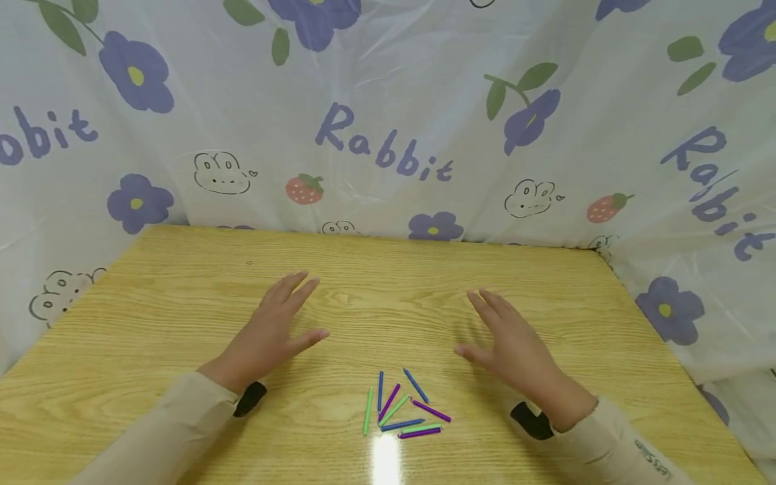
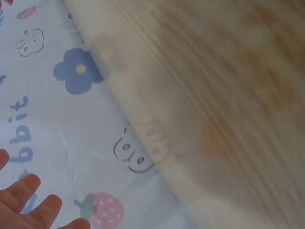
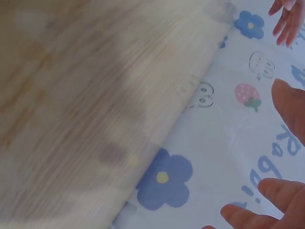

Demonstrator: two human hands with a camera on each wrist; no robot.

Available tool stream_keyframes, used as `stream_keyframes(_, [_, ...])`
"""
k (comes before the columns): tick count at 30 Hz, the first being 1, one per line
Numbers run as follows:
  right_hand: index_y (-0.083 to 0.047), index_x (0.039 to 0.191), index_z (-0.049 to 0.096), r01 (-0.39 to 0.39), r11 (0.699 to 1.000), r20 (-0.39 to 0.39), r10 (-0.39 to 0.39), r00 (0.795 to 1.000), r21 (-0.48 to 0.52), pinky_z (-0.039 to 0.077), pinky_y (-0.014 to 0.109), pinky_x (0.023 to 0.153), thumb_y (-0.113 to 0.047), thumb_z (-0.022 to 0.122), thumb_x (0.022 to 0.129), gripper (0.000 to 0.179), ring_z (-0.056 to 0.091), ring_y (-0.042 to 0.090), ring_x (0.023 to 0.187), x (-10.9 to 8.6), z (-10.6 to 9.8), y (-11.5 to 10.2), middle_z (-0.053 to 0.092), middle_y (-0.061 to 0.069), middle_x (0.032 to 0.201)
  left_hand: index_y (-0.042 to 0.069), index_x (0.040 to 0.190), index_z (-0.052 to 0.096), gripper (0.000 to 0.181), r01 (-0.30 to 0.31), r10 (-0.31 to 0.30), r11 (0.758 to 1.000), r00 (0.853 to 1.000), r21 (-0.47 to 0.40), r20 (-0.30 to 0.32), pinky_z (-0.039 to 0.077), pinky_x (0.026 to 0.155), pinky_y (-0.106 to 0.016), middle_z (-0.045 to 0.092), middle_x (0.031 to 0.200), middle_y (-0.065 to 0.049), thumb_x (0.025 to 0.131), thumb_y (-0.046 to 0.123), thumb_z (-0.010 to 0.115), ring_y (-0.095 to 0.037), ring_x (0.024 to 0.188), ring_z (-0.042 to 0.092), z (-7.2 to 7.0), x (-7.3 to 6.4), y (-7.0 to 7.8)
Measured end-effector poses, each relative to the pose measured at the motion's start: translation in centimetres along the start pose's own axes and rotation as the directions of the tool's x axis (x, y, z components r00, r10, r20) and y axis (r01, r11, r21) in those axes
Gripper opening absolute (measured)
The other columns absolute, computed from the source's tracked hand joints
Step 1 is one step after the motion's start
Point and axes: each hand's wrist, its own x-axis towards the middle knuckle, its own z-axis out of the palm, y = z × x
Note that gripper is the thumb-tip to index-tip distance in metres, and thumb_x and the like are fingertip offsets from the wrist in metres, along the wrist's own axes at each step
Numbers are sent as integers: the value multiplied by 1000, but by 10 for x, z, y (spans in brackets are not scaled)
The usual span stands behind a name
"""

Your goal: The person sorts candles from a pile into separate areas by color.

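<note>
Several thin sticks lie loosely grouped on the wooden table near its front, some crossing or side by side. They are green (image 1: 368, 412), blue (image 1: 416, 386) and purple (image 1: 432, 411), slim as small candles, with a narrow tip at one end. To their left and farther back, my left hand (image 1: 267, 337) hovers over the table, fingers spread and thumb apart. On the other side my right hand (image 1: 515, 343) mirrors it, empty too. Both wrist views show only fingers against the cloth and table, without the sticks; the left hand (image 3: 289, 23) also appears in the right wrist view.
The table (image 1: 388, 269) has a light wood grain and a bright reflection at its front edge. A white cloth (image 1: 254, 114) printed with flowers, rabbits and strawberries hangs behind it and along both sides. A black strap (image 1: 533, 421) circles the right wrist, another (image 1: 249, 399) the left.
</note>
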Motion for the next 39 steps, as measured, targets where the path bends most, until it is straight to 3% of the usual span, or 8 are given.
stream_keyframes(8, [-17,141,28,23,996,39,-27,999,91,33,47,98,-43,65,78,77,31,29,128,0,6,-12,31,8,143,15,142,23,79,69,-54,980,995,-188,83,25,99,-54,20,146,-9,81,53,55,-32,132,17,9,4,13])
stream_keyframes(17, [-19,139,33,33,992,98,-46,994,124,33,43,99,-45,64,77,74,35,25,126,2,14,-25,37,3,140,19,141,27,74,163,-102,912,979,-376,176,26,99,-53,29,143,-3,81,48,59,-28,130,26,13,8,26])
stream_keyframes(29, [-18,132,45,-47,973,155,12,988,227,34,39,98,-35,68,77,62,42,21,121,0,20,-42,48,1,131,20,135,39,64,123,-30,874,979,-471,200,34,95,-46,42,133,-1,80,35,66,-24,119,41,27,15,34])
stream_keyframes(39, [-14,128,50,-87,935,235,4,972,345,43,41,87,-30,68,78,56,51,24,111,1,26,-49,53,2,124,15,129,47,52,126,42,848,953,-515,301,37,92,-45,46,129,2,81,24,66,-22,113,47,35,18,39])
